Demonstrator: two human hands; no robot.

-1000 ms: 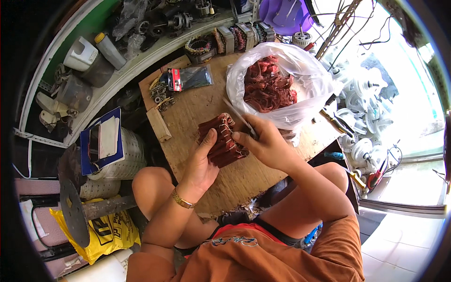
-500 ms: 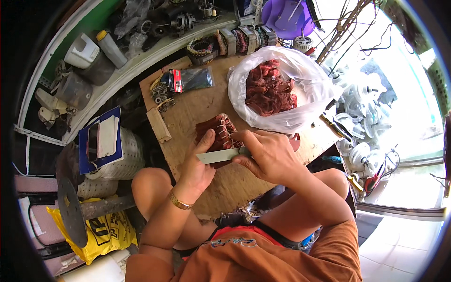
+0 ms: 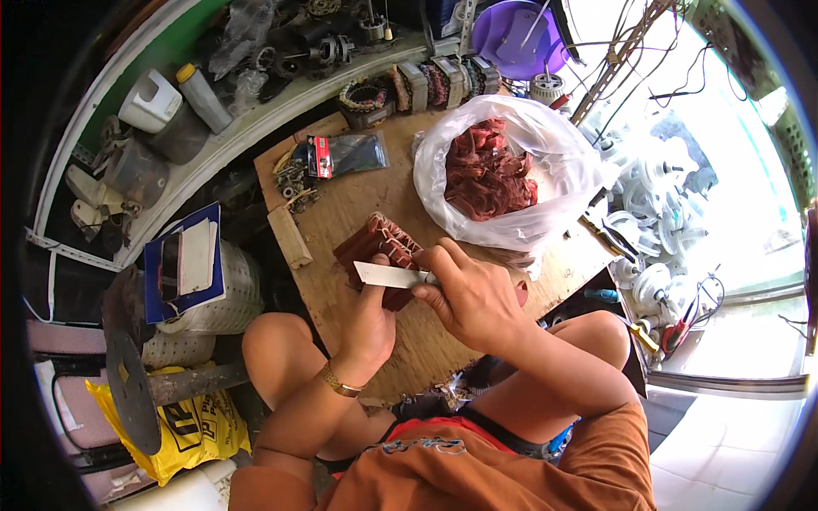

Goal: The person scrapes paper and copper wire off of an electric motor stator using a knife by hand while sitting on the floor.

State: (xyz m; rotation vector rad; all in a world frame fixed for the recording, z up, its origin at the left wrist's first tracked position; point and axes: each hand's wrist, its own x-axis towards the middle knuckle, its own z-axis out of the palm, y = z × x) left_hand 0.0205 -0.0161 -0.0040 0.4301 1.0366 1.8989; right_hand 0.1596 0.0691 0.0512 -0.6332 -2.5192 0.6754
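Over the wooden board, my left hand [image 3: 367, 332] grips a red-brown motor stator [image 3: 361, 247], its winding laced with white cord along the upper edge. My right hand [image 3: 477, 300] is closed round a knife [image 3: 388, 277] with a wide, flat, slant-ended blade. The blade points left, lying across in front of the stator and over my left thumb. From this angle I cannot tell whether it touches the stator. My fingers hide most of the knife's handle and the stator's lower side.
A white plastic bag [image 3: 433, 175] of dark red scraps stands at the board's far right. Bolts and small metal parts [image 3: 296, 177] lie far left beside a clear packet [image 3: 358, 152]. More wound stators [image 3: 413, 83] line the back. Pliers [image 3: 609, 237] lie at the right edge.
The stator has tilted and shifted slightly left and nearer to me. My left thumb has dropped behind the blade, and my right hand has moved a little left and down with the knife.
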